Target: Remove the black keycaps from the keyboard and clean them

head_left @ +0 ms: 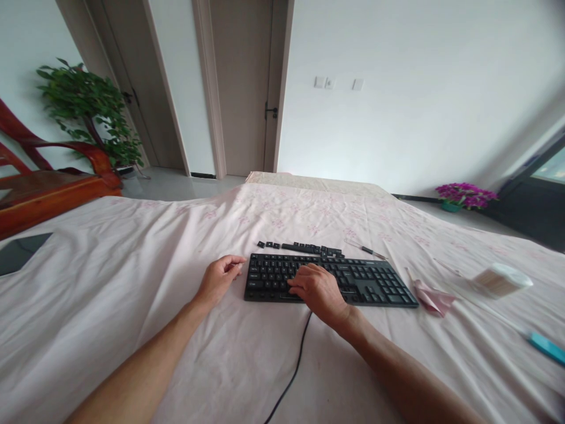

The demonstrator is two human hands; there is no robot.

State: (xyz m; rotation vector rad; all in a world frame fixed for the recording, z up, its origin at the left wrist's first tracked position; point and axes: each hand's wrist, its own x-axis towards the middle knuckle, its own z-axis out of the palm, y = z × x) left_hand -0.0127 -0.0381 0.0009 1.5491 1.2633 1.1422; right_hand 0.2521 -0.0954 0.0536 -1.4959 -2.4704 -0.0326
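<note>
A black computer keyboard [371, 282] lies on the pink floral cloth, its cable [295, 370] running toward me. My right hand [315, 288] rests over its middle, thumb and fingers drawn together at the lower rows of keys; anything between the fingertips is hidden. Just off the keyboard's left end is my left hand [223, 277], its fingers curled and thumb close to the forefinger; what it may hold is too small to make out. Behind the keyboard lie several loose black keycaps [269, 244] and a long space bar [300, 249].
Behind the keyboard is a thin wire-ended tool [367, 250]. To the right are a crumpled pink cloth [435, 297], a pack of cotton swabs [502, 280] and a blue object [547, 346]. A dark flat panel [22, 253] lies left; a wooden chair [53, 182] stands beyond.
</note>
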